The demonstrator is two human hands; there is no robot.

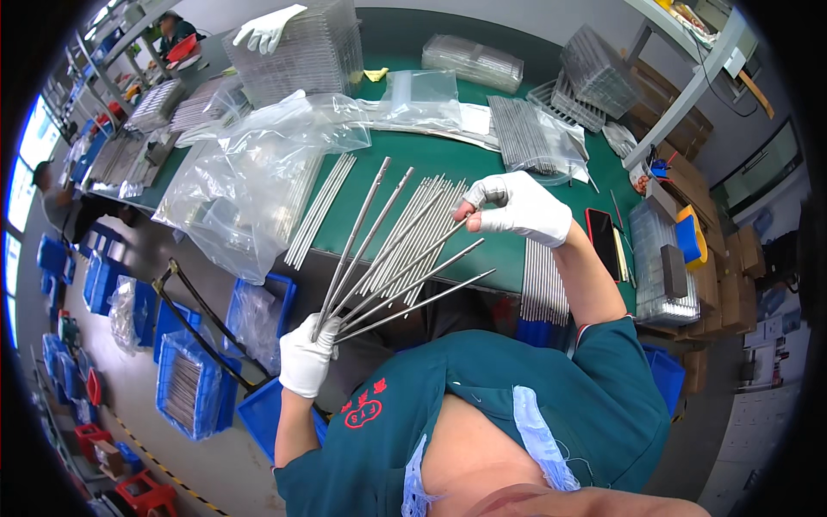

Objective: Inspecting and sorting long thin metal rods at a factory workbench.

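Observation:
My left hand (307, 355), in a white glove, grips the lower ends of several long thin metal rods (388, 258) that fan out upward and to the right. Gloved in white too, my right hand (519, 207) pinches the top end of one of these rods between thumb and fingers. Under the fan, a loose pile of the same rods (422, 220) lies on the green table (405, 151).
Clear plastic bags (250, 172) with more rods lie at the left. Stacks of clear trays (301, 52) stand at the back, one under another person's gloved hand (267, 30). More rods (543, 289), a phone (603, 241) and blue bins (185, 379) lie around.

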